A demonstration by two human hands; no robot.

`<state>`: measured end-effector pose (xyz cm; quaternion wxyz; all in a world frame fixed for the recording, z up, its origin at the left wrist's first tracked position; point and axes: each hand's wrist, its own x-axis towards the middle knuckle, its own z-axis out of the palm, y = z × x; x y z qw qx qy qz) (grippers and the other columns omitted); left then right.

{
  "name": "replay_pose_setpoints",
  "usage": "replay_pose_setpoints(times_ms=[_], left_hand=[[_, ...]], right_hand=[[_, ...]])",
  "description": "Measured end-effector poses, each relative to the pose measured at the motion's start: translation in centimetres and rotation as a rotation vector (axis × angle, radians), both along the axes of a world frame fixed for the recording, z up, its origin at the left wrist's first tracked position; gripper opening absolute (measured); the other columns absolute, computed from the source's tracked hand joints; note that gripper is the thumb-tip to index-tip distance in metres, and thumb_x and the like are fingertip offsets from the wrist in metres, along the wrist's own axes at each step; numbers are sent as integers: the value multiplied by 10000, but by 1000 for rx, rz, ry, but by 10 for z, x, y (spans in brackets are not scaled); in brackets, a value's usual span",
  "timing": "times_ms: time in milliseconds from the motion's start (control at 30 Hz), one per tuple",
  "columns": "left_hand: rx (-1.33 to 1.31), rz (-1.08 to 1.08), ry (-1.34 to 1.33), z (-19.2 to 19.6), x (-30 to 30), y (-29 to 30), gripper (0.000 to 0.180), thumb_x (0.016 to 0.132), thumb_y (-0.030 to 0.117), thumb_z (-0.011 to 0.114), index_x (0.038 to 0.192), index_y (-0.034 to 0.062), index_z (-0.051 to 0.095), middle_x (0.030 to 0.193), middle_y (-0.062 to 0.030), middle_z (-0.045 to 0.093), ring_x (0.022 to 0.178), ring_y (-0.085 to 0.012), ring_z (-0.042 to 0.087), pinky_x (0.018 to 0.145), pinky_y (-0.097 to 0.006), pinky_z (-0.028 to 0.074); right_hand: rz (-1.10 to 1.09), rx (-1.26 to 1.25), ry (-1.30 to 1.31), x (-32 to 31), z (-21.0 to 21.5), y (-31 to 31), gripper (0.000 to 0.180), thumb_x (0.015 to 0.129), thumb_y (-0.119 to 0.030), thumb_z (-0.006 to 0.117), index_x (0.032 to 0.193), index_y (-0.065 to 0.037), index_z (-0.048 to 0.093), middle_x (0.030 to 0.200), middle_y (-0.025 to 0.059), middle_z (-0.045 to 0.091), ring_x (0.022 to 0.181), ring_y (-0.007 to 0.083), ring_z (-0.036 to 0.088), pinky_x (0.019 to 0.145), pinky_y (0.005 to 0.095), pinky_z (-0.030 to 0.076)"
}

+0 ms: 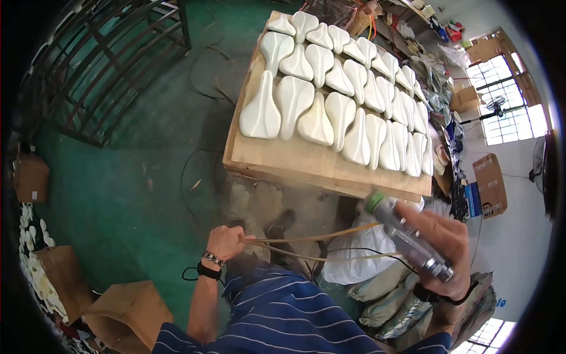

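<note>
My right hand [443, 236] is wrapped round a grey cylindrical hand tool [407, 243] with a green end, smeared by motion. The tool tilts, its green end toward the table's near edge. Two yellowish hoses [318, 237] stretch from the tool's side across my body to my left hand [225, 243], which is closed on them. Beyond my hands, several rows of white bicycle saddle pads [356, 138] lie close together on a wooden table [277, 154]. Neither hand touches the pads.
A dark metal rack [97, 65] stands on the green floor at far left. Cardboard boxes [132, 312] sit at lower left. White sacks [359, 251] and stuffed bags [383, 301] lie at my right. Cables [191, 177] trail over the floor.
</note>
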<state>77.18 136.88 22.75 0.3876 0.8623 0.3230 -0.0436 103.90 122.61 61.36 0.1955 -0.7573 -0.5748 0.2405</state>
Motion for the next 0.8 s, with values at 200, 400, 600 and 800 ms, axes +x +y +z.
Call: replay_pose_setpoints(times_ms=[200,400,600,800], left_hand=[[37,7,-56,5,12,-1,428,864,455,767,685,72,698,571,-171,609,583,-392,631,542,-448,485],[69,-43,-93,-7,25,-6,425,847,451,793,673,74,699,535,-158,588,542,-376,618,511,-427,474],[49,-93,-108,-9,40,-12,459,851,501,772,676,83,698,546,-153,600,558,-369,631,531,-432,486],[54,-112,-64,-5,54,-16,492,859,544,745,685,87,699,564,-159,611,580,-380,636,546,-439,488]], right_hand=[[-33,2,-40,1,4,-10,734,668,-13,730,1389,30,597,923,197,694,762,331,696,718,373,541],[-2,-60,83,16,10,-24,698,697,-21,738,1381,22,606,911,198,698,725,324,694,683,381,538],[-96,0,-117,28,5,-33,696,689,16,721,1376,-1,616,931,198,708,787,303,708,689,384,537],[-102,74,-85,36,-1,-29,691,671,-2,696,1358,15,623,946,216,708,790,338,713,712,377,540]])
